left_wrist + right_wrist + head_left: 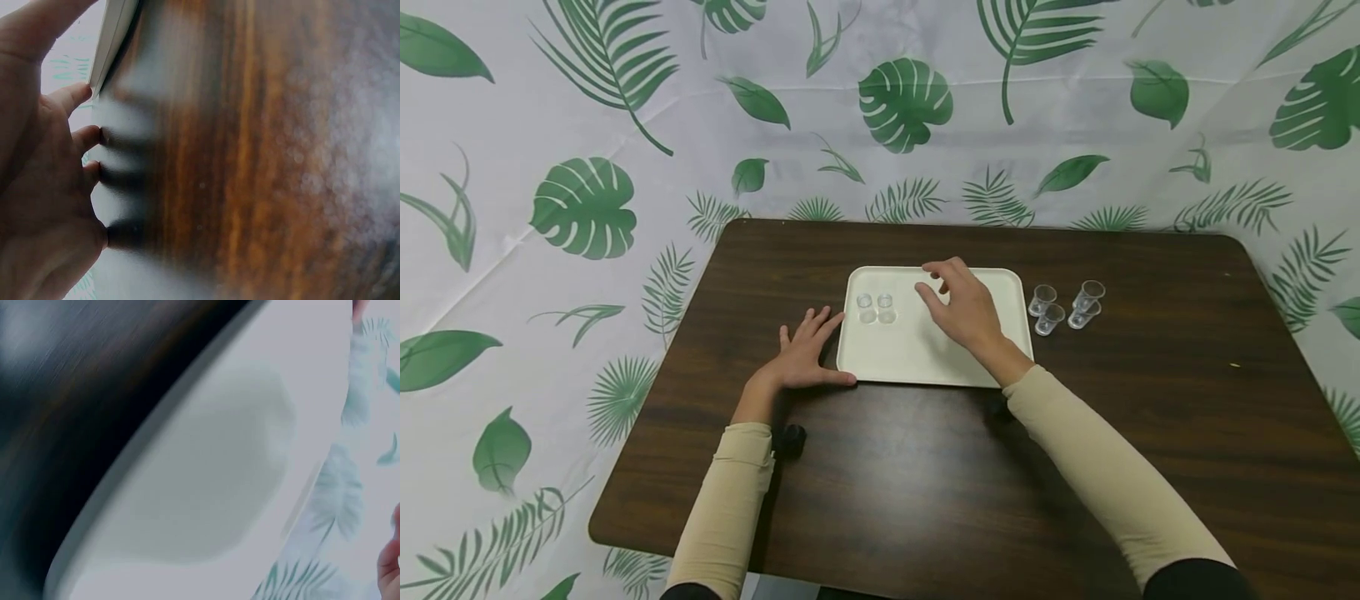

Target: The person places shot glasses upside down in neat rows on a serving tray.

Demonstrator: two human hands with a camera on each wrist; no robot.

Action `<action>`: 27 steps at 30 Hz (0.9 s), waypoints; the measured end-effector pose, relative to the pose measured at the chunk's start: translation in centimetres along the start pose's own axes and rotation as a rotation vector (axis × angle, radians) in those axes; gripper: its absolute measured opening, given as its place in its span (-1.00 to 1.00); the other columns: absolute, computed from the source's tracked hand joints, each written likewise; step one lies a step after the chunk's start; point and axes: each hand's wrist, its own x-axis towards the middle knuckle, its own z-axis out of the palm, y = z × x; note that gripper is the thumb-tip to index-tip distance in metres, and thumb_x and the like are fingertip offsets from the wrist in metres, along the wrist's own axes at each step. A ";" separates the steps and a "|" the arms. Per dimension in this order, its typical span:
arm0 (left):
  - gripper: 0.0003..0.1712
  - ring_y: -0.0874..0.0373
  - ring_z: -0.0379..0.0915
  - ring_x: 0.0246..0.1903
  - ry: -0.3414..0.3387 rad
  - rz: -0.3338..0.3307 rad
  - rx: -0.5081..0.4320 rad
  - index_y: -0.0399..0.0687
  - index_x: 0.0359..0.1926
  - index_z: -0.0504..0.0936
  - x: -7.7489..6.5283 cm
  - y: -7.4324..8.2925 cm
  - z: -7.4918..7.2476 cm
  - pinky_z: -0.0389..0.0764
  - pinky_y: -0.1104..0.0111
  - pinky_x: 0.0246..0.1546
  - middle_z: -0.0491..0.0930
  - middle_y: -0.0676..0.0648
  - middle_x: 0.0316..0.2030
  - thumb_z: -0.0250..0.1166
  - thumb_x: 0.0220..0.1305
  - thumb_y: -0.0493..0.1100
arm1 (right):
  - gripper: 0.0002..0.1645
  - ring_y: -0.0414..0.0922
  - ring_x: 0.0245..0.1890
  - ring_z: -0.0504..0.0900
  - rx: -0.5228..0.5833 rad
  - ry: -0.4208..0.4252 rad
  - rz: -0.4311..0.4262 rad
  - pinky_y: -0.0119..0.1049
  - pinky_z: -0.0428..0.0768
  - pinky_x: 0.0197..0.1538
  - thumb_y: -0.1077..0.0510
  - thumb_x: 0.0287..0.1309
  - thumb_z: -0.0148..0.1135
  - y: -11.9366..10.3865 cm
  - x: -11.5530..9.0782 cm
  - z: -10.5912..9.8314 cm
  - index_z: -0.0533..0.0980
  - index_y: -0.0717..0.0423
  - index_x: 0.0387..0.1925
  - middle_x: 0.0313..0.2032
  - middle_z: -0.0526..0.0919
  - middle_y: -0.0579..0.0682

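Seen from the head: two small clear cups (886,302) side by side on the left part of one cream tray (936,358), and four more cups (1049,318) clustered on one dark table (895,500), near the tray's right edge. Shows see-through walls, flaring toward the rim among the four; too small to tell glass from plastic. Sets a shallow, round-cornered tray on wood grain, against a white leaf-printed cloth (812,117). Puts the left hand (801,360) at the tray's left edge and near corner, with fingers spread and gripping nothing. Catches the right hand (964,310) above the tray, with thumb and fingers bent but apart, holding nothing. Leaves free room on the tray between the right hand and the two cups, plus a broad stretch of tabletop toward the near edge.

From the left wrist: shows the left hand splayed beside the tray's raised rim, over glossy, streaked grain.

From the right wrist: shows the tray large and blurred, slanting past dark tabletop; cannot tell the right hand's hold from this angle.
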 end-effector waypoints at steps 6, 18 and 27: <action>0.32 -0.12 -0.53 0.50 0.003 -0.001 -0.003 0.25 0.58 -0.14 0.0 0.0 0.0 -0.44 -0.36 0.24 -0.27 -0.10 0.55 0.38 -0.05 0.48 | -0.72 0.03 -0.40 0.52 -0.018 0.165 0.018 -0.16 0.41 -0.32 0.08 0.29 0.28 3.1 -0.6 -4.0 0.63 0.16 -0.07 -0.24 0.58 0.11; 0.31 -0.11 -0.54 0.50 0.006 0.011 -0.024 0.25 0.58 -0.14 -0.2 0.1 0.2 -0.47 -0.34 0.25 -0.28 -0.10 0.55 0.40 -0.04 0.45 | -0.74 -0.05 -0.43 0.45 -0.063 0.400 0.232 -0.40 0.28 -0.31 0.14 0.25 0.26 9.9 -4.2 -10.2 0.66 0.29 -0.20 -0.30 0.55 0.17; 0.31 -0.10 -0.54 0.50 0.006 0.011 -0.029 0.22 0.58 -0.13 -0.1 0.1 0.2 -0.49 -0.33 0.25 -0.28 -0.10 0.55 0.40 -0.03 0.44 | -0.69 -0.42 -0.38 0.31 -0.019 0.468 0.526 -0.47 0.23 -0.22 0.10 0.33 0.11 12.9 -7.4 -12.7 0.61 0.29 -0.15 -0.39 0.39 -0.30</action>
